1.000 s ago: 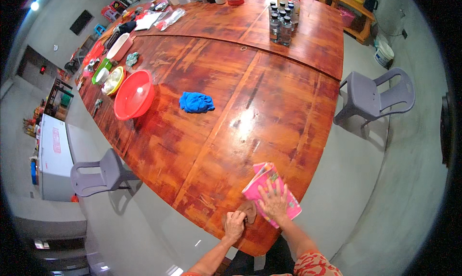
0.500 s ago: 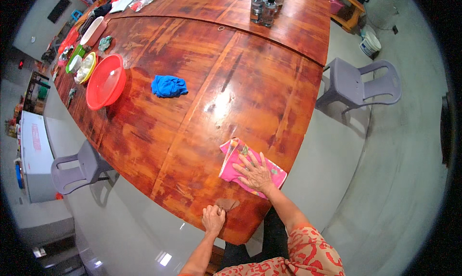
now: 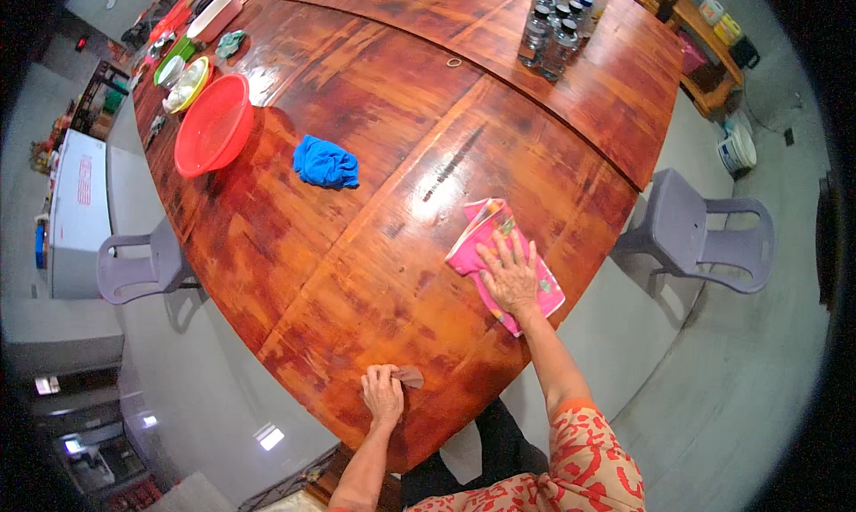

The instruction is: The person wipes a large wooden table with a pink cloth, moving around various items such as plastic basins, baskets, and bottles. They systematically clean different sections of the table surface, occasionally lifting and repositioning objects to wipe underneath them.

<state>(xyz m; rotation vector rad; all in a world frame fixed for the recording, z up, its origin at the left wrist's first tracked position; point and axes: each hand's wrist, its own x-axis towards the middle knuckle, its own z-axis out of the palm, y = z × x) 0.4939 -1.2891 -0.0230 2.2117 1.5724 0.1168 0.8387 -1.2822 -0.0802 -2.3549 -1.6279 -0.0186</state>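
Note:
My right hand [image 3: 510, 278] lies flat with fingers spread on a folded pink cloth [image 3: 481, 255] with a flowered pattern and pale edging, pressing it to the glossy wooden table [image 3: 357, 271]. My left hand [image 3: 382, 394] rests near the table's close edge, its fingers curled. Beside those fingertips is a flat brown patch [image 3: 409, 376]; whether it is a loose piece or part of the tabletop, I cannot tell. What the curled fingers hold, if anything, is hidden. A crumpled blue cloth [image 3: 326, 162] lies farther off, touched by neither hand.
A red basin [image 3: 214, 127] stands at the left, near a yellow bowl [image 3: 203, 69] and a pale pink tub [image 3: 216, 14]. Several dark-capped clear bottles [image 3: 560, 44] stand at the far right. Grey plastic chairs flank the table, one right [image 3: 704, 231], one left [image 3: 145, 262].
My right hand and the pink cloth have slid away from me across the table, nearer its middle. My left hand stays near the close edge. The whole view has turned slightly.

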